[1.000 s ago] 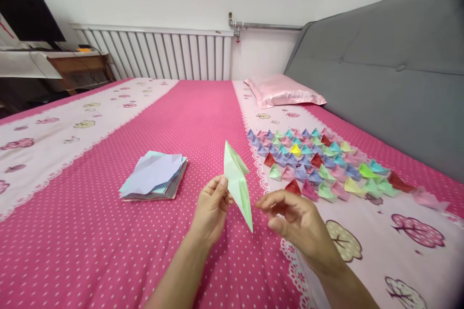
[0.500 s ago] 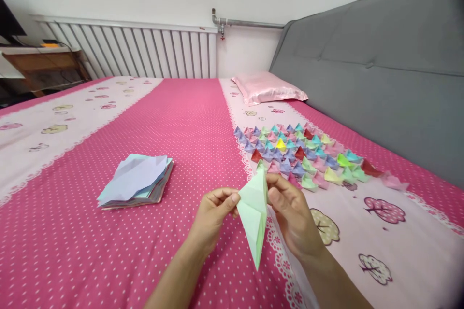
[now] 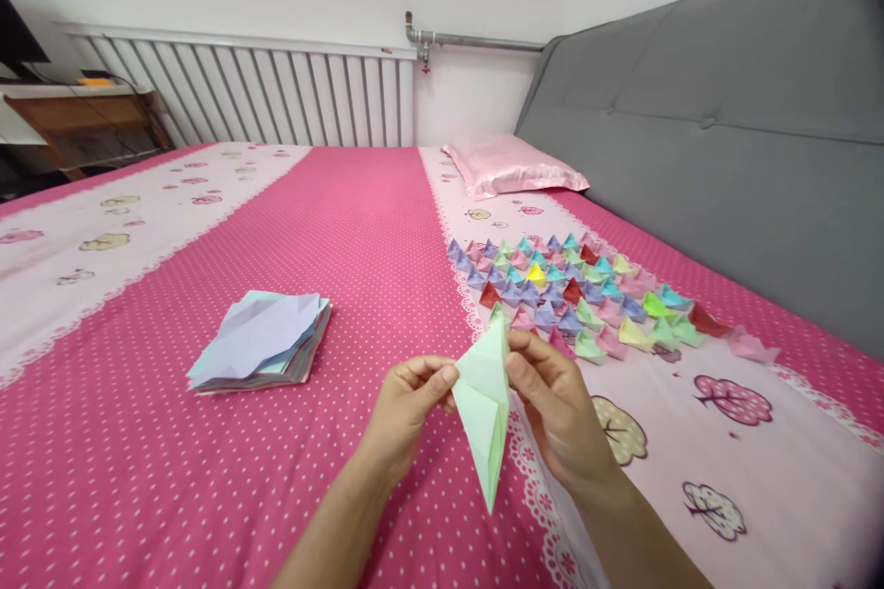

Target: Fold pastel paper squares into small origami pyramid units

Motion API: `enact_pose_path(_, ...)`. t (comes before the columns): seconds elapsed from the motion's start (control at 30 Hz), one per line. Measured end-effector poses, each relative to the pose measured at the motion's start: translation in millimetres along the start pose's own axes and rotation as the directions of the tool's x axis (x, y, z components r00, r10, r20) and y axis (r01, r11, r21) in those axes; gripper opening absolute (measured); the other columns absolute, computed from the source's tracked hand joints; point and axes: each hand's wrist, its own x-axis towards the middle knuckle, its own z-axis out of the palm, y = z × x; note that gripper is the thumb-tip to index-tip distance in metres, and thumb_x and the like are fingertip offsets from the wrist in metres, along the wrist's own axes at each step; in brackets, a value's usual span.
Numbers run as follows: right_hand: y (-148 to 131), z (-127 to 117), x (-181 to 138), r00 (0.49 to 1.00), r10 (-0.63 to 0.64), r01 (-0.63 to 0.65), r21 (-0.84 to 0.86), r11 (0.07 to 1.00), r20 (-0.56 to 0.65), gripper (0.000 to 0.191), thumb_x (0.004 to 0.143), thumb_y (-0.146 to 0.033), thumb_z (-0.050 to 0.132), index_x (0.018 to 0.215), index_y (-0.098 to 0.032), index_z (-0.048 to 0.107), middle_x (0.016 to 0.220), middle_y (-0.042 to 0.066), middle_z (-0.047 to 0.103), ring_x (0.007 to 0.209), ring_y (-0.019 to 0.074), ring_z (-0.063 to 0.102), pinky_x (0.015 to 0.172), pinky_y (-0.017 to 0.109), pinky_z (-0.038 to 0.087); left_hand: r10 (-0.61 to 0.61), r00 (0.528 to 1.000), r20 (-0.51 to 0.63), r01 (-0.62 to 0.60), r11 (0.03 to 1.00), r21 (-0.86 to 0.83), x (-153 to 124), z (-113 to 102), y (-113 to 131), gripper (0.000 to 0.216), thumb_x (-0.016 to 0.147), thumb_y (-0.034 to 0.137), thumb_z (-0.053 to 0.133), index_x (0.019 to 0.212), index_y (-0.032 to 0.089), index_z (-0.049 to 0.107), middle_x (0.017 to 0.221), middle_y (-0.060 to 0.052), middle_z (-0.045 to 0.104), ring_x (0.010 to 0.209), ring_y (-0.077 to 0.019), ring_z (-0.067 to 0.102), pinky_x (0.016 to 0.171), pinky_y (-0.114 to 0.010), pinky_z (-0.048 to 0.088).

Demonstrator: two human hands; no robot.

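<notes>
A pale green folded paper, shaped like a long kite with a point at its lower end, hangs between my two hands above the bed. My left hand pinches its left corner between thumb and fingers. On the other side, the thumb and fingers of my right hand close on its right edge near the top. Just beyond lie rows of small folded paper boats in purple, pink, green, blue, red and yellow. To the left rests a stack of paper sheets, a lilac one on top.
The bed is covered by a pink dotted sheet with printed trees. A pink pillow lies by the grey headboard. A white radiator and a pipe run along the wall. A desk stands at far left.
My right thumb has shifted slightly left onto the paper's edge. The folded paper and my left hand stay almost the same.
</notes>
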Motion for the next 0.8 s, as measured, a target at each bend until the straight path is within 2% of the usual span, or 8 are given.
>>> enact_pose_path(0.13,-0.2,0.1,0.3,0.999,-0.038,0.037,-0.029,0.999,-0.037,0.019,0.084,-0.031,0.058,0.1,-0.024,0.065,0.079,0.001,0.065,0.066,0.0129,0.057,0.063,0.027,0.047,0.013,1.0,-0.003,-0.013,1.0,-0.012,0.1,0.2,0.0,0.022,0.067,0.035,0.073,0.072,0.014,0.07,0.058,-0.002,0.063,0.053,-0.009,0.052,0.057,-0.021,0.04)
enact_pose_path(0.3,-2.3,2.4,-0.2,0.996,-0.081,0.08,-0.05,0.996,-0.022,0.026,0.079,-0.027,0.062,0.104,-0.024,0.063,0.094,0.004,0.067,0.082,0.0174,0.062,0.068,0.028,0.051,0.021,1.0,-0.011,-0.021,0.998,-0.052,1.1,-0.2,-0.7,0.02,0.067,0.033,0.073,0.072,0.014,0.069,0.061,-0.001,0.063,0.052,-0.0076,0.051,0.055,-0.02,0.04)
enact_pose_path(0.53,-7.0,3.9,-0.4,0.996,0.015,-0.009,-0.071,0.997,0.087,0.035,0.075,-0.022,0.064,0.11,-0.024,0.06,0.105,0.006,0.065,0.092,0.0202,0.062,0.075,0.031,0.052,0.047,0.996,-0.074,-0.053,0.995,-0.079,2.5,1.6,1.1,0.02,0.067,0.032,0.074,0.072,0.014,0.069,0.059,0.0,0.061,0.05,-0.0059,0.048,0.052,-0.018,0.04)
enact_pose_path(0.67,-5.6,4.5,-0.1,0.99,0.048,-0.029,-0.15,0.988,0.129,0.032,0.075,-0.022,0.064,0.107,-0.023,0.061,0.096,0.005,0.067,0.086,0.0193,0.062,0.072,0.03,0.051,0.025,0.996,-0.081,-0.035,0.992,-0.119,2.2,3.5,0.8,0.021,0.064,0.033,0.075,0.072,0.014,0.07,0.056,0.001,0.06,0.048,-0.0055,0.047,0.051,-0.017,0.039)
enact_pose_path(0.8,0.3,6.2,0.5,0.997,0.023,-0.004,-0.264,0.964,0.069,0.025,0.074,-0.023,0.065,0.099,-0.021,0.063,0.083,0.002,0.066,0.071,0.0159,0.059,0.064,0.027,0.049,0.022,0.997,-0.072,-0.028,0.996,-0.089,1.7,5.4,-0.7,0.023,0.065,0.032,0.074,0.079,0.013,0.073,0.058,-0.001,0.061,0.051,-0.0065,0.048,0.055,-0.018,0.04)
